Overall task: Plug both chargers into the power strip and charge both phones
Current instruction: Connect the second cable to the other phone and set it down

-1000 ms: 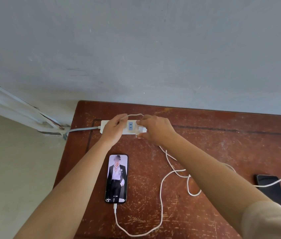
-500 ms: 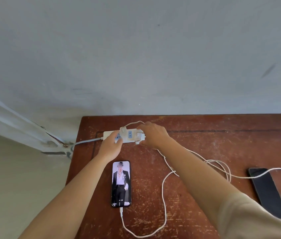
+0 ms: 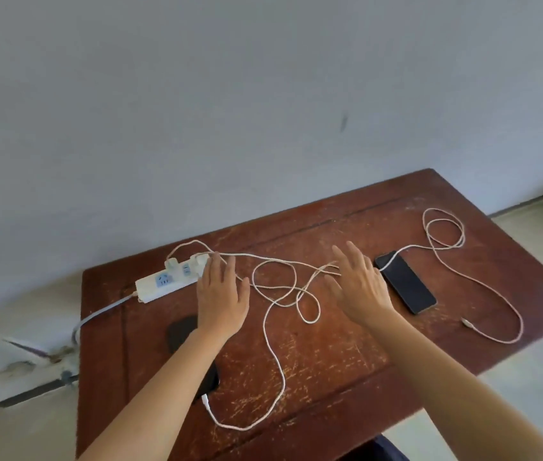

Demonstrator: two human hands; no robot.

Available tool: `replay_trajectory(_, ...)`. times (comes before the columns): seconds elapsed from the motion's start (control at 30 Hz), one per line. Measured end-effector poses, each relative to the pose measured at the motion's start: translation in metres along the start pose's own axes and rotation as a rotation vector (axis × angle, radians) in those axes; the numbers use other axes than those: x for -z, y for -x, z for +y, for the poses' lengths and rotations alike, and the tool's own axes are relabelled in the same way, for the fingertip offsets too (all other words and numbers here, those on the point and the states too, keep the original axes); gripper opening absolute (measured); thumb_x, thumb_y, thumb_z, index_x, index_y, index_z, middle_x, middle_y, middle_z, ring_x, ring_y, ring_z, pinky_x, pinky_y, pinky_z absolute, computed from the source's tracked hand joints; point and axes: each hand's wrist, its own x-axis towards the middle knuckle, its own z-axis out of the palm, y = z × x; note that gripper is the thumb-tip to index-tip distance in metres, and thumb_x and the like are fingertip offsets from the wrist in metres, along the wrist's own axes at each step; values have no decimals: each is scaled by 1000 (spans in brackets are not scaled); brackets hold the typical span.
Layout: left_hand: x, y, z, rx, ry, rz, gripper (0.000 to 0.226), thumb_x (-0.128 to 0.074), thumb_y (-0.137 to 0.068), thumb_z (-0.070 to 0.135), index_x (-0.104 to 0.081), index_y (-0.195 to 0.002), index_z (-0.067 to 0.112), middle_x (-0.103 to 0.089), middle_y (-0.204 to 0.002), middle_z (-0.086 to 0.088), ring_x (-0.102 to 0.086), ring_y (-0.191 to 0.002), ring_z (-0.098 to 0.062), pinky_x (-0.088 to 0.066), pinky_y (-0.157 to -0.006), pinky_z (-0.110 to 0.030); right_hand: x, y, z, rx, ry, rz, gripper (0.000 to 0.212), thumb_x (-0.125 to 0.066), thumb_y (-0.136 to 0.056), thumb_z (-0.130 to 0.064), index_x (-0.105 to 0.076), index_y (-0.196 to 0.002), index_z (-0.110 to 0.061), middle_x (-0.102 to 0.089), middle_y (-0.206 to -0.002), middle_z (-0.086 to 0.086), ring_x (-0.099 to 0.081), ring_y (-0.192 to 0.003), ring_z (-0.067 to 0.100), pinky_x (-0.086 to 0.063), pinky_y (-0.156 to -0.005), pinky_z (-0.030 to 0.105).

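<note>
A white power strip point(image 3: 163, 283) lies at the back left of the brown table point(image 3: 330, 354), with two white charger plugs point(image 3: 186, 261) standing in its right end. My left hand point(image 3: 221, 296) hovers flat and empty just right of the strip. Under my left forearm lies a dark phone point(image 3: 180, 331), a white cable point(image 3: 273, 361) plugged into its near end. My right hand point(image 3: 358, 286) is spread open over the cables. Beside it on the right a second dark phone point(image 3: 408, 284) lies flat; another white cable point(image 3: 443, 257) crosses it, its loose connector point(image 3: 468, 323) on the table.
A grey wall point(image 3: 263, 111) rises right behind the table. The strip's grey cord point(image 3: 103, 314) drops off the left edge toward a pale pipe point(image 3: 3, 357) on the floor. Cable loops cover the middle of the table. Pale floor shows on the right.
Both hands have let go of the plugs and strip and drawn back, now flat and empty. The view has swung right. The left phone's screen has gone dark.
</note>
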Motion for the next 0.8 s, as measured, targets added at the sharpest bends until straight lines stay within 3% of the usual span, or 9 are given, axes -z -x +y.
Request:
replay_trajectory(0.17, -31, 0, 77, -185, 21, -111, 61, -33, -105, 46, -24, -157, 17, -9, -169, -14, -5, -156, -30, -14, -124, -53, 18, 49, 82, -258, -8, 27, 66, -53, -95, -46, -32, -153, -21, -34, -159, 11, -42, -138, 33, -43, -105, 51)
replay_trajectory(0.37, -86, -1, 155, -226, 112, -310, 60, -41, -103, 43, -28, -155, 15, -15, -168, -12, -14, -154, -29, -21, -121, -49, 9, 76, 162, -404, -87, -59, 72, -56, -93, -46, -29, -153, -18, -47, -149, 7, -50, -131, 29, -47, -101, 45)
replay_trajectory(0.67, -174, 12, 214, -7, -119, -586, 59, -36, -106, 38, -22, -158, 16, -8, -170, -7, -6, -156, -27, -17, -123, -48, -42, 30, 244, -327, -154, -210, 117, -57, -71, -81, -22, -153, -5, -48, -141, 14, -50, -126, 33, -48, -99, 46)
replay_trajectory(0.8, -186, 16, 224, 29, -249, -602, 61, -39, -104, 30, -16, -159, 17, -2, -170, -7, 1, -156, -27, -15, -123, -50, -59, 10, 252, -280, -95, -163, 111, -56, -68, -82, -37, -144, -4, -54, -125, 13, -56, -109, 31, -52, -87, 43)
